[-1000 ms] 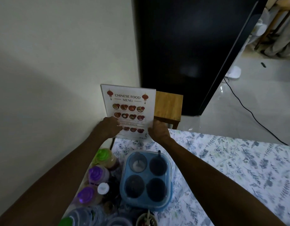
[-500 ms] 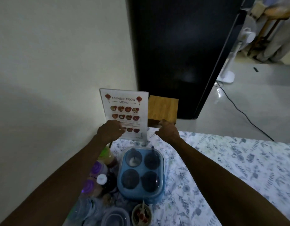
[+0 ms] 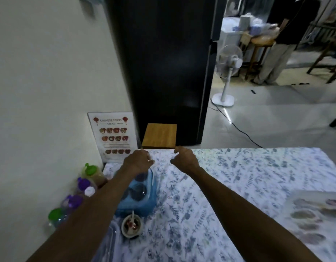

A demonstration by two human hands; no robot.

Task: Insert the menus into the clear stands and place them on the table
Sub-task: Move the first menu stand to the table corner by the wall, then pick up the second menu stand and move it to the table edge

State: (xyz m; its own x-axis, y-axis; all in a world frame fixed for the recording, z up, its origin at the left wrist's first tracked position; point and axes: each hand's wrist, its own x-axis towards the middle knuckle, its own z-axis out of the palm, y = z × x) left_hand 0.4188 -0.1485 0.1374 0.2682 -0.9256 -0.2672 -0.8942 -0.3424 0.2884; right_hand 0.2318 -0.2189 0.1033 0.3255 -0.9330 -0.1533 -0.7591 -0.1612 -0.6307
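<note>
Lower centre of frame: left hand [image 3: 139,161] and right hand [image 3: 183,160] hover above the tabletop [image 3: 229,178], fingers loosely curled, holding nothing. Beyond them, centre left, one menu [image 3: 112,136] stands upright against the wall. Judged placed; further menus not identifiable.

The menu in its clear stand [image 3: 112,136] stands upright at the desk's [image 3: 239,182] far left corner, against the wall. Both hands hover empty above the floral cloth, the left hand [image 3: 139,161] and right hand [image 3: 183,159] loosely curled and apart from the stand. A blue compartment container [image 3: 142,197] sits under the left forearm, bottles [image 3: 84,188] beside it
</note>
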